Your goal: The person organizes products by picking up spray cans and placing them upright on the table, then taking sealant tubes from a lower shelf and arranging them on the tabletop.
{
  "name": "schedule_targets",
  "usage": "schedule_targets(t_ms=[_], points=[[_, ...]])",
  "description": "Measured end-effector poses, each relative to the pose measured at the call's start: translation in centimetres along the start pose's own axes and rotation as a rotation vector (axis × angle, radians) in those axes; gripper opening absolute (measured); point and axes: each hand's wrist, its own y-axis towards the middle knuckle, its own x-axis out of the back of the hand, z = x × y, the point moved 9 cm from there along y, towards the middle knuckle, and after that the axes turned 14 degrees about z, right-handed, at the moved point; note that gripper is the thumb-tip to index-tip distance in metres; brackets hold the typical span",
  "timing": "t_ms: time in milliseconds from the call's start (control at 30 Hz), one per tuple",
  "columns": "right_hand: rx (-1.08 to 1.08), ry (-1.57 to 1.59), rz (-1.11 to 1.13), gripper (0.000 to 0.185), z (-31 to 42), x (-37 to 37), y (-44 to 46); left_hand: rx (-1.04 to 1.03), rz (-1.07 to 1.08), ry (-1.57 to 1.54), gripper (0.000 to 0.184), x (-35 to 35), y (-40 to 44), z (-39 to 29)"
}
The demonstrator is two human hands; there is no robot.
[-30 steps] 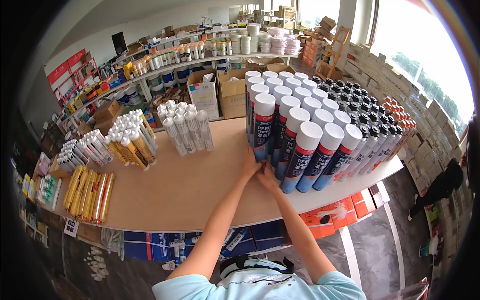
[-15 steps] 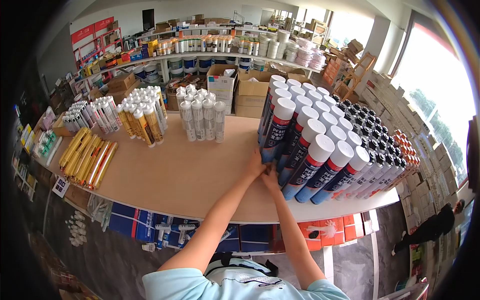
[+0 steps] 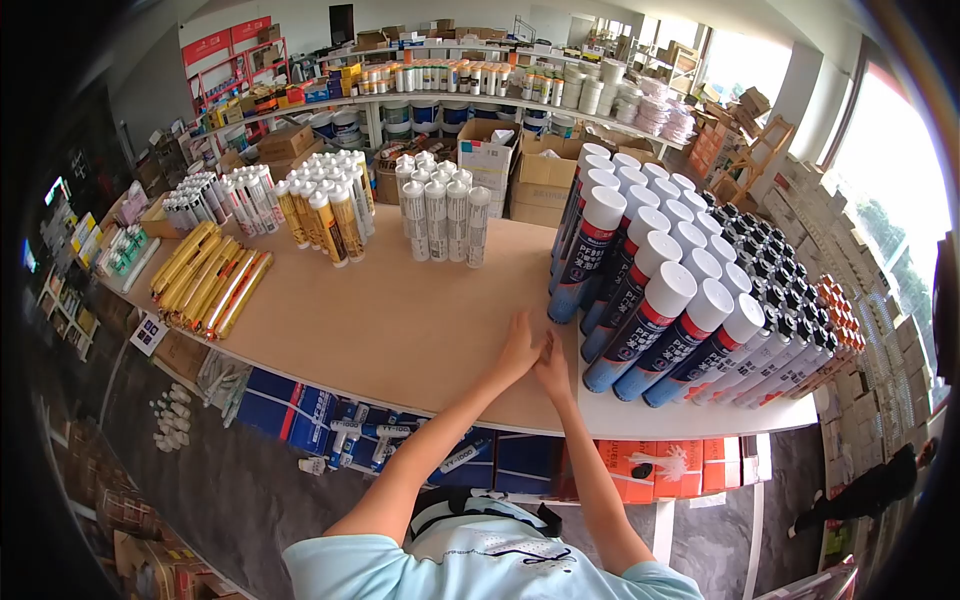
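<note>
My left hand (image 3: 518,350) and my right hand (image 3: 552,368) are close together above the wooden table (image 3: 400,310), just left of a dense group of foam spray cans (image 3: 645,325) with white caps. Nothing shows in my left hand, whose fingers point forward, at least partly stretched. The fingers of my right hand are bent near the left one; whether they hold anything is too small to tell. Neither hand visibly touches a can. Clear-and-white cartridges (image 3: 437,215) stand upright farther back.
Gold and white cartridges (image 3: 330,225) and yellow foil packs (image 3: 210,280) are on the table's left. Black-topped cans (image 3: 765,345) stand at the right. Open cardboard boxes (image 3: 543,180) are behind the table, orange boxes (image 3: 630,470) under it. A person (image 3: 865,490) is at the far right.
The view has turned, so the table items sit farther right. My hands have come slightly away from the base of the nearest cans, and my left fingers look straighter.
</note>
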Motion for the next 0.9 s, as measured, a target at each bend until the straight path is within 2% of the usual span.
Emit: schedule_targets(t_ms=[100,167,300,367,500,633,733,900], points=[[0.107,0.160,0.101,0.070,0.9,-2.0,-1.1,0.071,-0.009,-0.069,0.061,2.0,-3.8,-0.9],[0.162,0.060,0.149,0.071,3.0,-2.8,-2.7,-0.064,0.039,0.003,0.059,3.2,-5.8,-2.4],[0.122,-0.080,0.193,0.068,5.9,-3.1,-5.2,-0.046,0.066,0.116,0.057,6.5,-8.8,-4.1],[0.230,-0.258,0.161,0.069,8.4,-3.0,-6.4,-0.055,0.028,0.240,0.056,8.1,-10.2,-4.8],[0.234,-0.273,0.203,0.067,10.0,-4.2,-8.4,0.021,0.100,0.326,0.058,10.0,-14.0,-6.2],[0.224,-0.155,0.273,0.061,10.8,-7.1,-10.1,0.106,-0.001,0.308,0.055,11.9,-19.0,-6.1],[0.240,-0.067,0.228,0.052,11.5,-9.1,-11.2,0.163,-0.040,0.273,0.051,13.4,-22.7,-6.1],[0.244,-0.064,0.294,0.050,13.3,-12.8,-13.3,0.216,-0.113,0.315,0.050,16.4,-27.3,-5.8]])
